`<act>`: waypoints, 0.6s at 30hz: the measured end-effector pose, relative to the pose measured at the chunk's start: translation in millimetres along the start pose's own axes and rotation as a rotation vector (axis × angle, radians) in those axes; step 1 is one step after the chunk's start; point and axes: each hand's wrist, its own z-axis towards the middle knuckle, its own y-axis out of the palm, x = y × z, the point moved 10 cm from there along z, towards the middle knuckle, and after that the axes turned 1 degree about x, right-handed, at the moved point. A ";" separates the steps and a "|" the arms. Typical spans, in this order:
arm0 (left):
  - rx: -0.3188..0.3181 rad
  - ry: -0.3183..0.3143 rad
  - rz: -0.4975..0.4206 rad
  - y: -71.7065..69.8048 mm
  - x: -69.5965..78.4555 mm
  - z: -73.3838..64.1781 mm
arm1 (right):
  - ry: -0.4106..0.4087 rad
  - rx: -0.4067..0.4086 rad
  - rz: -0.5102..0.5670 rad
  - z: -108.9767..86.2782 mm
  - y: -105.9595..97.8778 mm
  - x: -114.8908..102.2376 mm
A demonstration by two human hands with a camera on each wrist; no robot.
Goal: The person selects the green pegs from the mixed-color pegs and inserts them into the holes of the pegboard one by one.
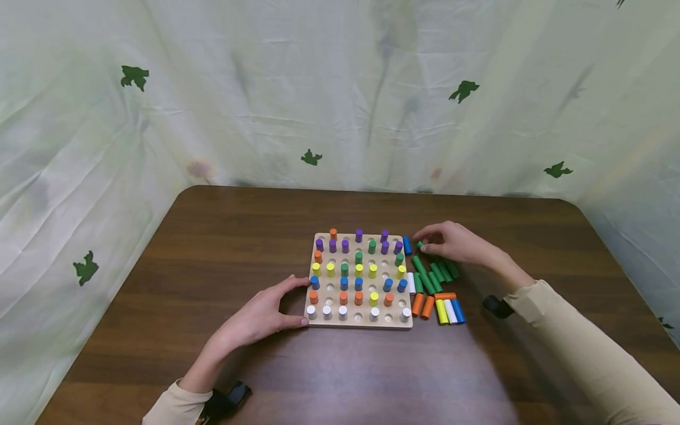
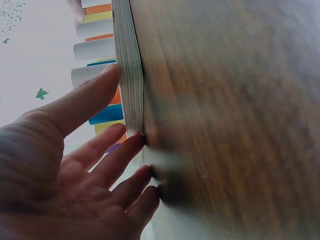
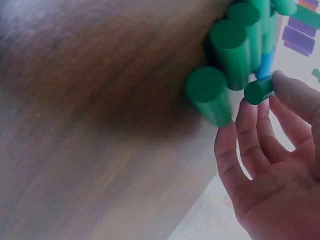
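A light wooden pegboard (image 1: 350,323) carries upright pegs in white, orange, blue, yellow, green and purple, with several bare holes among them. My left hand (image 1: 264,311) rests against the board's left side, thumb near the front corner and fingers farther back. In the left wrist view, the thumb of that hand (image 2: 65,145) touches the layered board edge (image 2: 128,70); its fingers are spread and fairly straight. Right of the board, my right hand (image 1: 458,242) pinches a small green peg (image 3: 259,91) between thumb and fingers. Other green pegs (image 3: 230,50) lie close by its fingertips.
Loose green pegs (image 1: 422,274) lie beside the board's right edge, with a blue peg (image 1: 407,245) behind them. Nearer the front are orange pegs (image 1: 427,307), a yellow peg (image 1: 442,312), and white and blue ones. The brown table (image 1: 239,230) is bordered by pale curtains (image 1: 340,88).
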 end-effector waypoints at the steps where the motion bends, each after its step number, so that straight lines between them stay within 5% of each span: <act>1: -0.001 0.001 0.000 0.0 0.2 -0.3 | -0.004 0.011 0.002 -0.7 -2.0 -1.5; 18: 0.015 0.009 0.035 -3.3 5.2 2.1 | -0.073 0.153 0.261 12.2 -14.9 -24.7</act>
